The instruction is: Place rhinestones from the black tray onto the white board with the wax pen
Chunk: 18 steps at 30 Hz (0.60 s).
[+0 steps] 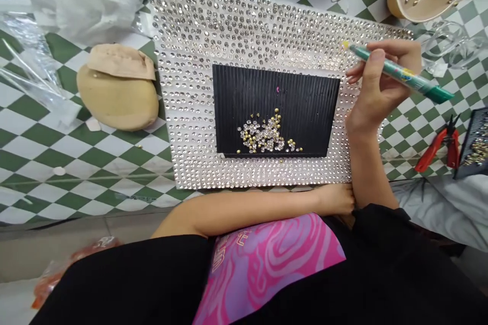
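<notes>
The right hand [375, 81] pinches one smooth, tubular green pen [414, 80], its print too blurred to read, its yellow tip [345, 44] over a flat white sheet [192, 111] studded with uncountable shiny round stones [244, 25], where one ridged black rectangular tray [244, 91] holds loose clear-and-gold gems [265, 134], while the left hand [341, 200], grip impossible to tell, lies beside the right forearm [368, 162].
</notes>
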{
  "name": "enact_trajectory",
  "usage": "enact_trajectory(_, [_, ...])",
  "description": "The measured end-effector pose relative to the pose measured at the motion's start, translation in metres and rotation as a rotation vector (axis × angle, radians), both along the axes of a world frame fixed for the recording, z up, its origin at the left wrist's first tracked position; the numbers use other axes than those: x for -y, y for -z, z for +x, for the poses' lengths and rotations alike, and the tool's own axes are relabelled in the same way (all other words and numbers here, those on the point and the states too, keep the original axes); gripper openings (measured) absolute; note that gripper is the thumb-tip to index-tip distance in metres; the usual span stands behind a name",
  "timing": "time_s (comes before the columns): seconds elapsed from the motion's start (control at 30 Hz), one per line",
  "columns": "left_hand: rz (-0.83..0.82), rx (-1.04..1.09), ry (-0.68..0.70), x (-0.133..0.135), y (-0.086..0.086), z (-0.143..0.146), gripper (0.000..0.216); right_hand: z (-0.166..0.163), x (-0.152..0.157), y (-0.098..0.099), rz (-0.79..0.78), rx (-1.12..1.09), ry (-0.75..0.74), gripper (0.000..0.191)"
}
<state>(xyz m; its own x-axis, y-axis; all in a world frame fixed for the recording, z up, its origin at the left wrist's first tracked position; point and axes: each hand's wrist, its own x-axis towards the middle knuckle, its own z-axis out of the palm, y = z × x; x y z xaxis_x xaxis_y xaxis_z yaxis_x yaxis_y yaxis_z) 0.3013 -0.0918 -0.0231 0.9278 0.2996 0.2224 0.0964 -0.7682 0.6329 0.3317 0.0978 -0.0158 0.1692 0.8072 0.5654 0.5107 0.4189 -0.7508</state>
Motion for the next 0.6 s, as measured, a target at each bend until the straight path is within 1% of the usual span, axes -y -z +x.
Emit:
enact_trajectory(0.07, [0.056, 0.058, 0.053, -0.006, -0.005, -0.026, 0.033, 0.001, -0.001, -0.005, -0.028, -0.017, -0.044, 0.026])
enact_trajectory(0.1, [0.080, 0.084, 0.047, -0.011, -0.009, -0.043, 0.028, 0.001, -0.001, -0.009, -0.046, -0.014, -0.065, 0.020])
enact_trajectory(0.17, [0.116, 0.121, -0.044, -0.024, -0.020, -0.085, 0.012, 0.002, 0.002, -0.020, -0.085, 0.018, -0.121, 0.015])
enact_trajectory(0.2, [0.129, 0.128, -0.128, -0.032, -0.026, -0.109, 0.013, 0.003, 0.005, -0.026, -0.098, 0.037, -0.157, 0.013])
enact_trajectory(0.27, [0.148, 0.147, -0.324, -0.047, -0.038, -0.156, 0.023, 0.002, 0.016, -0.038, -0.125, 0.051, -0.240, 0.008])
enact_trajectory(0.33, [0.136, 0.149, -0.568, -0.059, -0.046, -0.196, 0.031, -0.002, 0.032, -0.048, -0.151, 0.013, -0.303, 0.006])
enact_trajectory(0.37, [0.115, 0.139, -0.710, -0.063, -0.049, -0.211, 0.038, -0.005, 0.041, -0.052, -0.163, -0.031, -0.317, 0.007])
enact_trajectory(0.4, [0.083, 0.117, -0.877, -0.066, -0.051, -0.222, 0.043, -0.009, 0.050, -0.054, -0.177, -0.077, -0.325, 0.009])
enact_trajectory(0.43, [0.037, 0.090, -1.080, -0.067, -0.052, -0.229, 0.043, -0.013, 0.059, -0.056, -0.196, -0.115, -0.331, 0.009])
enact_trajectory(0.47, [-0.007, 0.065, -1.209, -0.068, -0.054, -0.233, 0.044, -0.018, 0.067, -0.057, -0.221, -0.142, -0.337, 0.009])
enact_trajectory(0.5, [-0.053, 0.039, -1.308, -0.069, -0.055, -0.233, 0.044, -0.023, 0.074, -0.058, -0.247, -0.152, -0.340, 0.010])
enact_trajectory(0.53, [-0.097, 0.016, -1.363, -0.069, -0.055, -0.232, 0.045, -0.028, 0.079, -0.058, -0.274, -0.150, -0.340, 0.010])
enact_trajectory(0.6, [-0.167, -0.024, -1.391, -0.071, -0.057, -0.226, 0.049, -0.038, 0.087, -0.058, -0.323, -0.122, -0.330, 0.014])
